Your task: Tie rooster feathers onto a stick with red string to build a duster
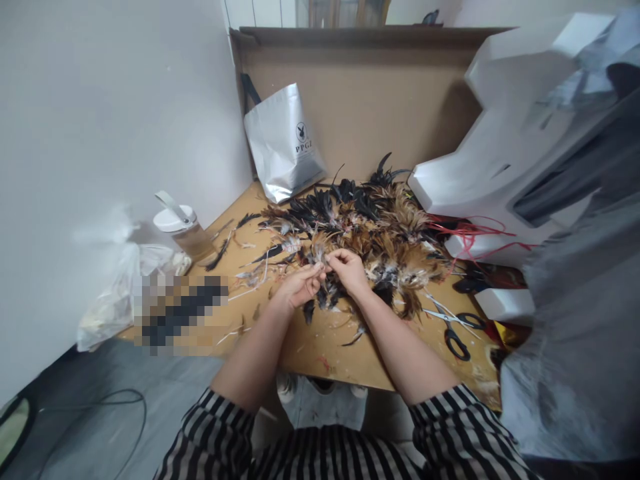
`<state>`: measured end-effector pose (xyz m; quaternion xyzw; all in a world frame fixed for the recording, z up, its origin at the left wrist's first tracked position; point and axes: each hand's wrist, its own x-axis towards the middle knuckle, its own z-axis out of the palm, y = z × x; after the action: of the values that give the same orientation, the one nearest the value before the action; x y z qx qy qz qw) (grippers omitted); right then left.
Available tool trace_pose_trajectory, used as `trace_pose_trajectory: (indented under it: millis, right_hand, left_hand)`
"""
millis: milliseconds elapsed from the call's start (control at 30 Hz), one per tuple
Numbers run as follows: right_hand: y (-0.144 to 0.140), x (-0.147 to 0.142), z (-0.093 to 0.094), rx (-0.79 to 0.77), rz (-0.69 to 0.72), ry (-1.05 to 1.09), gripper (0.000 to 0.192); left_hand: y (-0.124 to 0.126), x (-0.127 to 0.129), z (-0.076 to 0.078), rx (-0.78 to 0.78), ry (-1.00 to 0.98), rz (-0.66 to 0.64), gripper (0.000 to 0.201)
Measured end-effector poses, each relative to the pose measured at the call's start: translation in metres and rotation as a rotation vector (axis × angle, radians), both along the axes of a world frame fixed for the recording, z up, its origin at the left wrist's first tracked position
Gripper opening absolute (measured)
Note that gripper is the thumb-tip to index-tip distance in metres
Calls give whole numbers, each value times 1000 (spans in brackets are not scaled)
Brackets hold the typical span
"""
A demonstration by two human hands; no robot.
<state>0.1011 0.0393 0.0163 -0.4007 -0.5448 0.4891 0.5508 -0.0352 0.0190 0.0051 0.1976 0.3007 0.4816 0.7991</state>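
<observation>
Brown and black feathers [350,207] lie in a large heap across the middle of the wooden table [310,347]. At the heap's near edge my two hands meet. My left hand [305,283] is closed in a pinch on a small feather bunch [318,250], whose brown tips point away from me. Beside it, my right hand [347,270] pinches with thumb and forefinger close to the quill end of that bunch; what sits between those fingertips is too small to make out. Loose dark feathers lie just below both hands.
Black-handled scissors [455,330] lie open on the right, near red string [470,230] and white foam blocks [505,305]. A silver bag [285,147] leans against the cardboard backing [370,100]. On the left stand a lidded cup [183,230] and a clear plastic bag [117,293].
</observation>
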Motion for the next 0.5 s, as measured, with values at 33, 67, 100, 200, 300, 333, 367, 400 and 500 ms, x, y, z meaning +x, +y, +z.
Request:
trace_pose_trajectory:
  millis: [33, 67, 100, 200, 300, 333, 367, 400, 500]
  right_hand:
    - [-1, -1, 0, -8, 1, 5, 22]
    - [-1, -1, 0, -30, 1, 17, 23]
    - [-1, -1, 0, -68, 0, 35, 23]
    - [0, 0, -2, -245, 15, 105, 30]
    - [0, 2, -4, -389, 97, 150, 35]
    - [0, 2, -4, -415, 130, 160, 36]
    - [0, 2, -5, -428, 153, 171, 35]
    - [0, 2, -5, -431, 161, 183, 34]
    - [1, 2, -6, -411, 122, 209, 31]
  left_hand:
    - [0, 0, 0, 11, 2, 12, 9]
    - [1, 0, -1, 29, 10, 25, 8]
    - [1, 0, -1, 52, 25, 40, 6]
    - [3, 0, -3, 146, 119, 97, 6]
    - [3, 3, -3, 251, 246, 158, 14]
    - [3, 4, -2, 279, 292, 179, 17]
    - [2, 5, -2, 299, 336, 198, 19]
    - [2, 6, -1, 311, 376, 216, 20]
    - [0, 8, 1, 318, 429, 236, 19]
